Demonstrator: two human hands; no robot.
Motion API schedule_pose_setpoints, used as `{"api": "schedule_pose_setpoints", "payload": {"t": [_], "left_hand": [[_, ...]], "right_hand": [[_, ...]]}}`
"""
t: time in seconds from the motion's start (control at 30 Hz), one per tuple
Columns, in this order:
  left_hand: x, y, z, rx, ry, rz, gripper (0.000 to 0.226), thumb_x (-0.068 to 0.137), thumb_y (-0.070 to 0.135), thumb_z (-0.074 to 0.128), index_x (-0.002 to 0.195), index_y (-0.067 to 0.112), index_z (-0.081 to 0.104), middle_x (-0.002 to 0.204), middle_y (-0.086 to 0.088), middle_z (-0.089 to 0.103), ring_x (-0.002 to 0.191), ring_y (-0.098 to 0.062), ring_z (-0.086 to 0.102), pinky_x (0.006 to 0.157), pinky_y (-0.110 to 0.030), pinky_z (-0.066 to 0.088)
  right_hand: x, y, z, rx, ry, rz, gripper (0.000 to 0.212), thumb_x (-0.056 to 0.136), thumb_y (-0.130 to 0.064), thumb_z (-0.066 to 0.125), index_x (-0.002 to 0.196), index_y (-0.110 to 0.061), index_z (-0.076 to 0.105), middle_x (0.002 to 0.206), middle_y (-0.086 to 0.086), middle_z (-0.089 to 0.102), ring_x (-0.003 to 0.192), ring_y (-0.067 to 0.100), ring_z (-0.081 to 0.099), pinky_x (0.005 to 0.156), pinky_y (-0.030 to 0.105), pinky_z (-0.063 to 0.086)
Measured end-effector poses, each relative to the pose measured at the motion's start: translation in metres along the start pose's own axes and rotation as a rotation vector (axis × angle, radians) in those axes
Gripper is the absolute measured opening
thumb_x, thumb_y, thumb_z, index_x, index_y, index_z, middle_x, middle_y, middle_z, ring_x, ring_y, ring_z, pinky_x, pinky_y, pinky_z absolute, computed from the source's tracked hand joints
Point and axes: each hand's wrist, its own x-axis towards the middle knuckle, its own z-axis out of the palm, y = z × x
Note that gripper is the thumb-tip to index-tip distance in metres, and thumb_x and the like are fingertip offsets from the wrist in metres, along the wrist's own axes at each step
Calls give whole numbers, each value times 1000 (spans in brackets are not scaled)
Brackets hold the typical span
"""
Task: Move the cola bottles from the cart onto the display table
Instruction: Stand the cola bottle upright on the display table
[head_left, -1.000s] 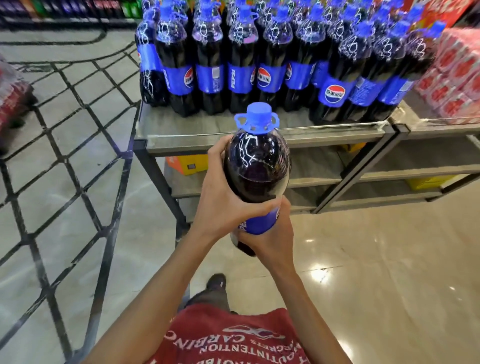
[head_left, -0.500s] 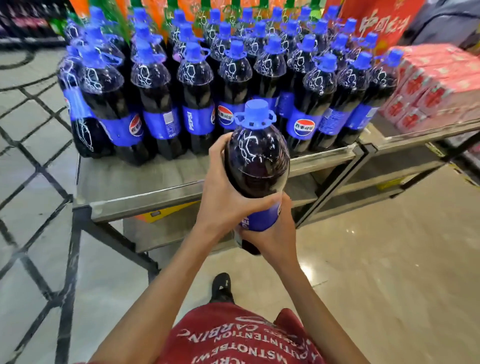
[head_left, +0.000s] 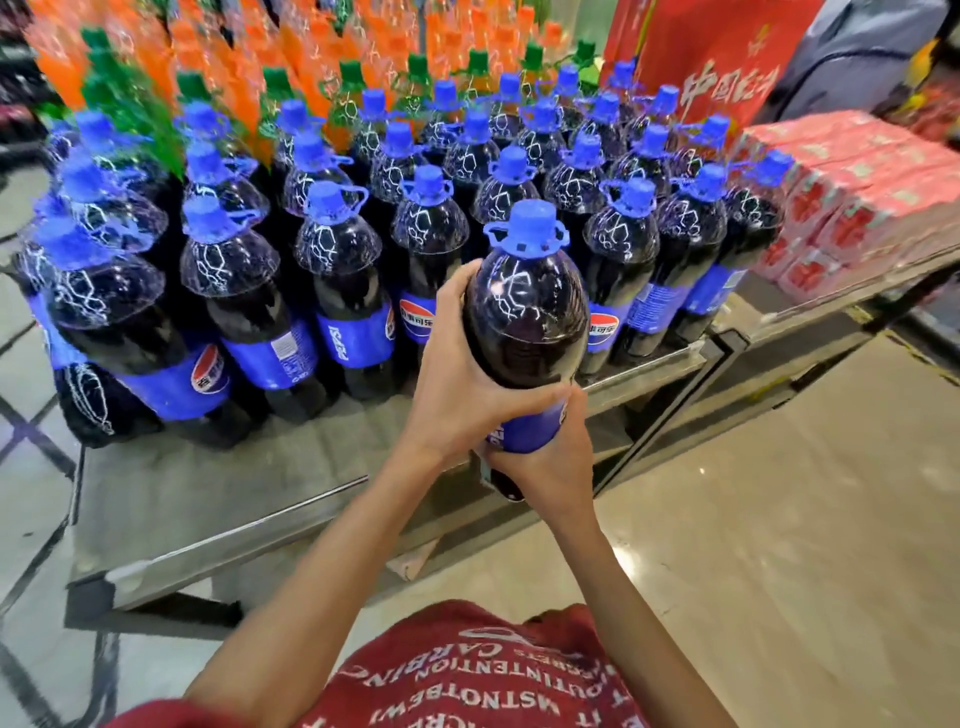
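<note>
Now: dark blue-capped plastic cola bottle (head_left: 524, 317), upright; left hand (head_left: 457, 387) wraps its shoulder, right hand (head_left: 550, 470) grips its label. Advised: lower flat onto grey metal worktop (head_left: 234, 493).

Two hands, left hand (head_left: 457, 384) and right hand (head_left: 545, 462), grip an upright cola bottle (head_left: 524, 322) above a display table (head_left: 218, 488) crowded with blue-capped bottles (head_left: 332, 270).
</note>
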Motion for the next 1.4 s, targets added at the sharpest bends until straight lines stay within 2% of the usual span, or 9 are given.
{"api": "schedule_pose_setpoints", "payload": {"t": [0.13, 0.23, 0.43, 0.57, 0.73, 0.87, 1.0, 1.2, 1.4], "left_hand": [[26, -11, 10, 15, -11, 24, 115, 52, 19, 100, 145, 12, 34, 144, 2, 43, 137, -13, 45, 115, -27, 36], [44, -20, 20, 12, 2, 18, 115, 53, 16, 100, 146, 13, 32, 145, 1, 44, 138, -16, 46, 116, -36, 39], [74, -40, 40, 45, 38, 18, 116, 50, 14, 101, 145, 11, 33, 143, 3, 45, 136, -16, 47, 115, -39, 39], [81, -54, 48, 61, 45, -11, 117, 50, 14, 101, 145, 12, 32, 145, 0, 44, 138, -18, 46, 115, -42, 39], [87, -65, 51, 92, 22, -20, 117, 50, 14, 101, 144, 15, 31, 145, 1, 43, 138, -16, 46, 115, -37, 39], [92, -69, 52, 114, 17, -18, 117, 52, 17, 101, 143, 23, 29, 145, -1, 43, 137, -15, 46, 115, -35, 39], [94, -76, 52, 132, 5, -40, 116, 52, 20, 102, 141, 29, 29, 142, -2, 47, 135, -15, 49, 112, -36, 42], [94, -85, 56, 158, -7, -78, 118, 51, 23, 102, 144, 23, 30, 142, 9, 46, 133, -7, 48, 109, -27, 43], [92, -96, 59, 165, -32, -80, 120, 50, 25, 101, 146, 24, 29, 143, 4, 41, 136, -13, 44, 113, -38, 42]], "right_hand": [[30, 4, 2, 18, 12, 21, 86, 50, -40, 91, 121, -34, 43, 104, -19, 66, 94, 3, 65, 82, 36, 57], [56, 10, 2, 29, -3, 10, 81, 53, -26, 92, 117, -36, 43, 101, -20, 66, 90, 1, 65, 75, 26, 52], [100, 24, 1, 78, -30, -38, 79, 52, -10, 94, 113, -31, 48, 102, -28, 63, 92, -5, 63, 75, 10, 47], [118, 41, 5, 105, -49, -19, 89, 47, -21, 95, 124, -24, 48, 115, -13, 65, 106, 7, 65, 88, 27, 54], [128, 49, 16, -6, 24, -39, 86, 45, -40, 90, 116, -38, 40, 120, -4, 49, 113, 22, 55, 97, 45, 52], [136, 55, 22, -97, 85, -48, 90, 47, -40, 87, 124, -11, 50, 123, 6, 52, 122, 36, 48, 101, 57, 46], [137, 60, 27, -158, 108, 0, 89, 52, -22, 96, 127, -6, 50, 131, 8, 49, 125, 26, 43, 103, 46, 46], [136, 73, 34, -220, 134, 2, 94, 53, -26, 97, 130, -3, 49, 137, 10, 46, 130, 28, 43, 100, 40, 47], [132, 76, 37, -271, 142, 32, 88, 58, -27, 96, 129, -3, 50, 134, 10, 50, 124, 19, 39, 94, 38, 48]]}}
